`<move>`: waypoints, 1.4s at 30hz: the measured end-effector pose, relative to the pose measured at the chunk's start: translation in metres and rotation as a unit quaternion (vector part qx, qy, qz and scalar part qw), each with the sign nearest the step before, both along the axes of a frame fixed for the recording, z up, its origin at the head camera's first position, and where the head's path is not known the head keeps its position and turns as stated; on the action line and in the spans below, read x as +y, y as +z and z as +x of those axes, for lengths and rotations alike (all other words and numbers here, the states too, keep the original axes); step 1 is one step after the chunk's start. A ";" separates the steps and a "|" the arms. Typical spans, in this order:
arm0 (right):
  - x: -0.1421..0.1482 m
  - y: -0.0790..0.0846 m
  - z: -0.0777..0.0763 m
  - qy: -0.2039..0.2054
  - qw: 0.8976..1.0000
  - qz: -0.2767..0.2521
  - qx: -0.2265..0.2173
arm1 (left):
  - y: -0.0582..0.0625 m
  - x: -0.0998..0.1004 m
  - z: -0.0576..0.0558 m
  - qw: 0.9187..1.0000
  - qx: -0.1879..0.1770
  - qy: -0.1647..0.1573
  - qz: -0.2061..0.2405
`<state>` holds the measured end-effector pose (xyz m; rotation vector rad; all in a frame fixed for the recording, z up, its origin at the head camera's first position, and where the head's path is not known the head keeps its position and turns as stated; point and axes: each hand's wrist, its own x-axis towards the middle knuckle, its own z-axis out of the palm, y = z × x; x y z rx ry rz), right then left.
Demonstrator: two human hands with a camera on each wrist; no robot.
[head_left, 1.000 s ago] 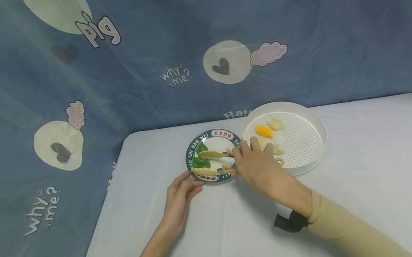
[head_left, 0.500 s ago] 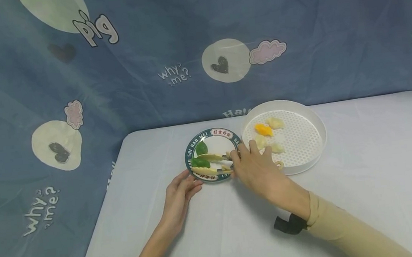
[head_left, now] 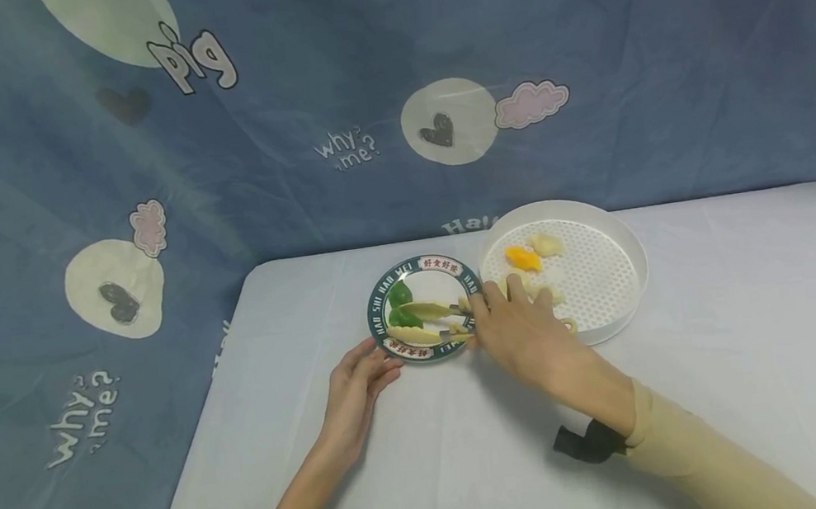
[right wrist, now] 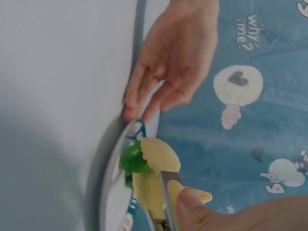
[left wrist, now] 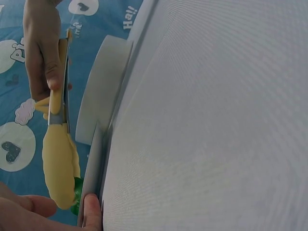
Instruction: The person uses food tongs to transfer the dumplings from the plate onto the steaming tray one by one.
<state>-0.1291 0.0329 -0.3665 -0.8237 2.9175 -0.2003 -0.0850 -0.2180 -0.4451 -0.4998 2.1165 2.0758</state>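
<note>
In the head view my left hand (head_left: 352,397) grips the near left rim of a small green-edged plate (head_left: 437,283), fingers under it and thumb above. My right hand (head_left: 525,338) holds pale yellow tongs (head_left: 425,311) over the plate, their heads pointing left. On the plate lie two green dumpling-shaped pieces. The farther green piece (head_left: 400,293) is in plain sight; the nearer green piece (head_left: 405,318) sits at the tong heads and is partly covered. In the right wrist view a green piece (right wrist: 134,158) shows beside the scalloped tong heads (right wrist: 161,154); whether they pinch it I cannot tell.
Right of the plate stands a round white perforated tray (head_left: 598,284) with a raised wall. It holds a yellow-orange piece (head_left: 524,258), a pale dumpling-shaped piece (head_left: 545,245) and others partly behind my right hand. A white cloth (head_left: 743,319) covers the table; a printed blue curtain (head_left: 327,55) hangs behind.
My right hand and the tongs have shifted slightly right. The nearer green piece has moved a little right with the tong heads. My left hand stays at the plate's rim.
</note>
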 end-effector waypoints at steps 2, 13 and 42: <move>0.004 0.005 0.000 -0.005 1.000 0.003 -0.005 | 0.000 0.000 0.000 1.000 -0.002 0.001 0.000; 0.047 0.026 0.002 -0.046 0.999 -0.001 0.002 | 0.001 0.001 0.000 1.000 -0.001 -0.002 -0.012; 0.114 0.020 0.001 -0.068 0.998 -0.017 -0.006 | 0.002 0.000 0.001 1.000 -0.002 -0.005 -0.007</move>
